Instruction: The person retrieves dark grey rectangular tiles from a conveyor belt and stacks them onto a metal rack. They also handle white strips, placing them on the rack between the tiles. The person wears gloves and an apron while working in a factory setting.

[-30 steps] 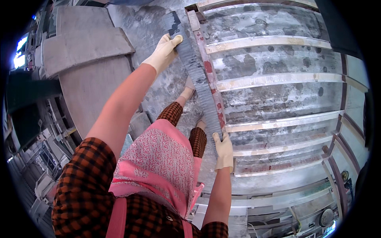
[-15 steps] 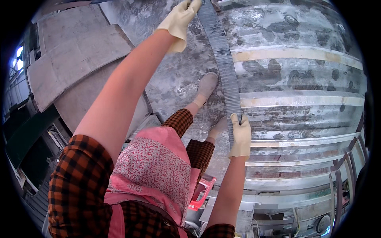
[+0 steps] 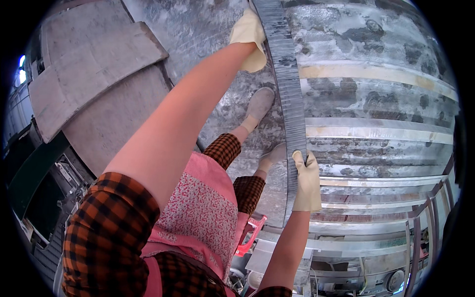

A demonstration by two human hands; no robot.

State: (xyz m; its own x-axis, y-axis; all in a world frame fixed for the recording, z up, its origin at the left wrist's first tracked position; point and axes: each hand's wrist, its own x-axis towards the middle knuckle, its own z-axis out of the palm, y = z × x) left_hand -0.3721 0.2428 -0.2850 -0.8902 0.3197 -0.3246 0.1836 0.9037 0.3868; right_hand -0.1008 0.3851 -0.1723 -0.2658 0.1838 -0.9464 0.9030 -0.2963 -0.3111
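A long grey strip with fine crosswise ridges (image 3: 283, 67) runs from the top edge down past my feet. My right hand (image 3: 308, 183), in a cream rubber glove, is closed on its near part, the thumb lying over the ridged face. In a matching glove, my left hand (image 3: 248, 37) grips the strip's left edge at the far end. Its fingertips are partly hidden there, close to the picture's top rim. Right of the strip, pale flat bars (image 3: 378, 132) lie crosswise over a mottled grey surface (image 3: 371, 99).
Large grey-brown boards (image 3: 94, 69) overlap at the left. My grey shoes (image 3: 261, 103) stand on a stained floor (image 3: 213, 84) left of the strip. A pink plastic stool (image 3: 252, 235) is beside my legs. Metal framing (image 3: 433, 213) stands at the lower right.
The strip has shifted right and slightly nearer me. My left hand has moved right, up against its edge; my right hand has come down and a little right with it.
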